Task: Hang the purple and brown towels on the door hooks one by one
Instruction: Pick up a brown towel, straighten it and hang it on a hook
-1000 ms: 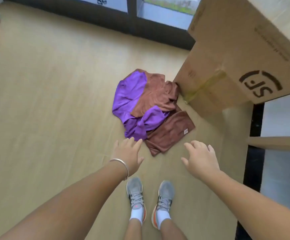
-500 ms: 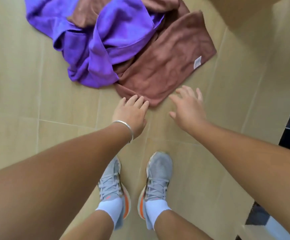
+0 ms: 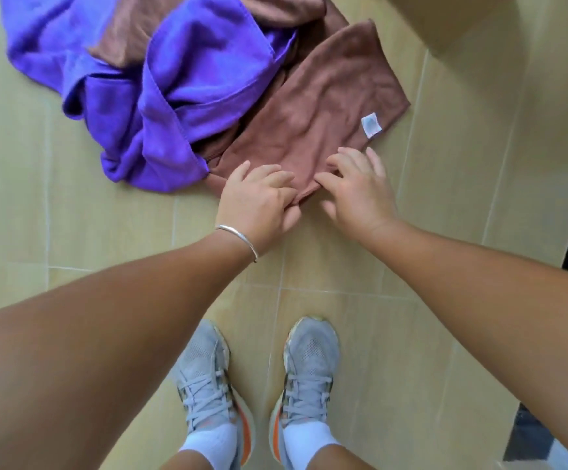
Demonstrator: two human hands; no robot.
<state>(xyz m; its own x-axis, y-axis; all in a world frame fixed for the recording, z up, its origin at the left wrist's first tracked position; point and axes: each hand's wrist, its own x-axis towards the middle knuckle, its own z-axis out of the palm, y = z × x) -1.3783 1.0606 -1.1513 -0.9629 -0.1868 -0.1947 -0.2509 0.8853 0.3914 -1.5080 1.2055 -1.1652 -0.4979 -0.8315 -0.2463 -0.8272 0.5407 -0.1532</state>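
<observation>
You're just starting: left hand (image 3: pixel 258 198) & right hand (image 3: pixel 357 188) are both pinching the soft brown terry towel's (image 3: pixel 316 106) near edge. Crumpled purple microfibre towel (image 3: pixel 187 79) is lying untouched on the floor; nothing's hung yet, hooks not in view.

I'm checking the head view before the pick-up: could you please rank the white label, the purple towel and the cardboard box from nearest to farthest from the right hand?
From the right hand:
1. White label, just beyond the fingertips, on the brown towel.
2. Purple towel, to the left.
3. Cardboard box, at the top edge.

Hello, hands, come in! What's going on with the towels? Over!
Left hand and right hand both pinching near edge of brown towel on floor. Purple towel tangled over its far part. Nothing hung yet.
</observation>
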